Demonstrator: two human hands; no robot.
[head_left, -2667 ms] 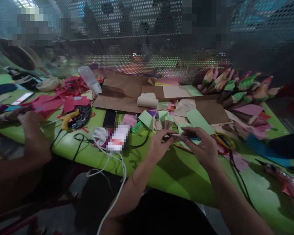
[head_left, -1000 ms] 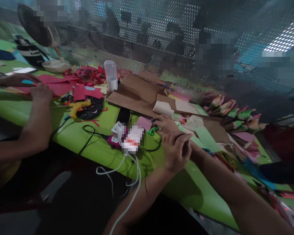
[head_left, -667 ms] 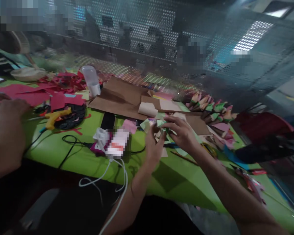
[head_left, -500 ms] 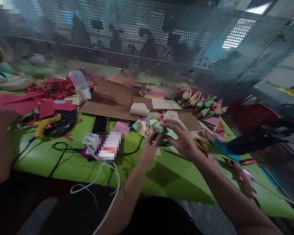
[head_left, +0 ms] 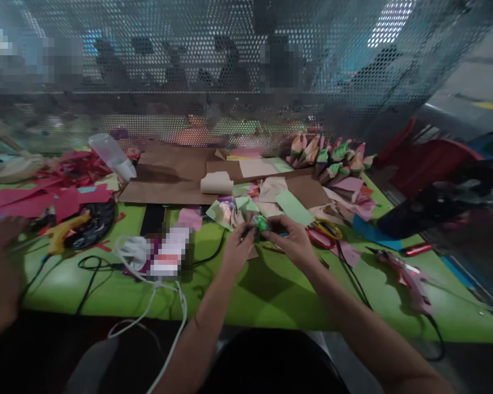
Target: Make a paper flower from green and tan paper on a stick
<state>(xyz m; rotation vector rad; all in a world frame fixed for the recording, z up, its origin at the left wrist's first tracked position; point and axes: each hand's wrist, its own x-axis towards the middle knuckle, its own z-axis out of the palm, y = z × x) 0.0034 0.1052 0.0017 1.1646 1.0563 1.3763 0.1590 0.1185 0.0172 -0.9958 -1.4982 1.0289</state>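
Note:
Both hands meet over the green tabletop (head_left: pixel 213 295), around a small green paper flower (head_left: pixel 262 223). My left hand (head_left: pixel 237 244) pinches it from the left, thumb and fingertips closed at its base. From the other side my right hand (head_left: pixel 291 238) grips its edge between thumb and bent fingers. The flower's lower part is hidden behind the fingers. Just beyond the hands lie crumpled pale green paper (head_left: pixel 225 212) and a flat light green sheet (head_left: pixel 294 207). Scissors with yellow handles (head_left: pixel 328 229) rest to the right of my right hand.
A pink glue gun (head_left: pixel 411 279) lies at right, a yellow one (head_left: pixel 68 232) at left. A phone (head_left: pixel 170 253) and white cable (head_left: pixel 183 306) are left of my hands. Behind are brown cardboard (head_left: pixel 168 164), a plastic bottle (head_left: pixel 112 156) and several paper flowers (head_left: pixel 337 158). Another person's arm (head_left: pixel 0 273) enters at left.
The camera view has turned and levelled. My right hand has come down from above the flower to its right side, and the fingers of both hands are now closer together on it.

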